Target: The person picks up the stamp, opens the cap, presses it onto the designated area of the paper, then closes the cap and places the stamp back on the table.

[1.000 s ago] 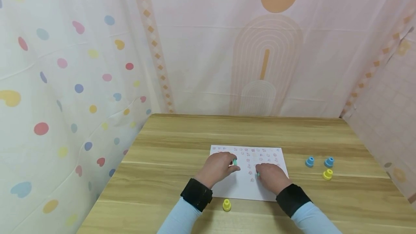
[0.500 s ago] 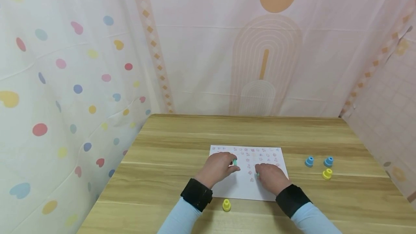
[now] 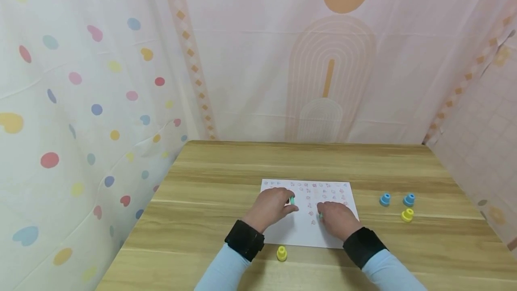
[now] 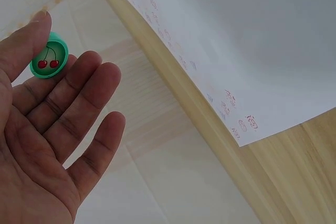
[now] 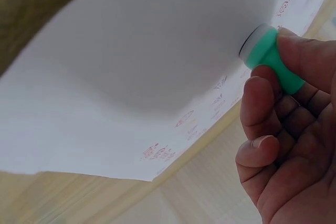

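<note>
Beyond the rectangular white paper (image 3: 296, 235), wood-grain tabletop (image 3: 307, 160) leaves passing room; nearside, a yellow stepped cylindrical stamp (image 3: 282, 253) obstructs.

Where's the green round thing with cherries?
In the left wrist view, the round green piece picturing two red cherries is at upper left, pinched in the left grip, left of the printed white paper.

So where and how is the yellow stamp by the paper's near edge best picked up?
Probably by pinching the narrow upper part of the yellow stamp from opposite sides, coming straight down from above: it stands upright on its wider base, just off the paper, and nothing covers its top.
</note>
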{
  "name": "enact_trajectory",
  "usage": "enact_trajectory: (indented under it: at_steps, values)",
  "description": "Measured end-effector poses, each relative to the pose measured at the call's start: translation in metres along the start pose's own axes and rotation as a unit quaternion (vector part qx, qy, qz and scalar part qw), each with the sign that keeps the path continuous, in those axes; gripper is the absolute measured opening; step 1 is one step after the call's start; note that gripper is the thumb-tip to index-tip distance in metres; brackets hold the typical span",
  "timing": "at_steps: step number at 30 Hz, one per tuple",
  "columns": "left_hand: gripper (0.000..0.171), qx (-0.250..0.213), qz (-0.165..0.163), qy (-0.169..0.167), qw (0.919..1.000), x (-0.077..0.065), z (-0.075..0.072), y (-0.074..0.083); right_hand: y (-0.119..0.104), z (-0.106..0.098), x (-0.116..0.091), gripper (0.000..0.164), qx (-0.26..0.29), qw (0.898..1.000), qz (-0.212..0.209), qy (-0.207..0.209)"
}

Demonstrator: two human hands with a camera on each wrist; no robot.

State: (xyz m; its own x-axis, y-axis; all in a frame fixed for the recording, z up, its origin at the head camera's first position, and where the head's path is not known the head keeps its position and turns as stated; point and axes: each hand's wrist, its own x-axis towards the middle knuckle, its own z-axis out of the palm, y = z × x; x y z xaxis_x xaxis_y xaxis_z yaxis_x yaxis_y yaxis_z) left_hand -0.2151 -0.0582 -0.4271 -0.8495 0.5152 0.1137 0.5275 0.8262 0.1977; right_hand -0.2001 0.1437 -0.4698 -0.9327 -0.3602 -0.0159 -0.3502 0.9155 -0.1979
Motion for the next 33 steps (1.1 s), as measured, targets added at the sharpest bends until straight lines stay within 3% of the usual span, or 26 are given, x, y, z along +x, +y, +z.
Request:
enact_trajectory:
  at_steps: [12, 29, 33]
  values:
    - [0.037, 0.005, -0.002, -0.001, 1.0, -0.001, 0.0, -0.002, 0.002, 0.002, 0.002, 0.01, 0.007, 1.0, -0.007, 0.015]
    - [0.036, -0.001, -0.003, 0.003, 1.0, -0.003, -0.001, -0.001, 0.003, -0.002, 0.003, 0.013, 0.031, 1.0, 0.006, -0.004]
    - [0.036, 0.0, -0.003, 0.0, 1.0, -0.003, -0.002, 0.0, 0.005, -0.01, 0.002, 0.011, 0.056, 0.998, 0.011, 0.035]
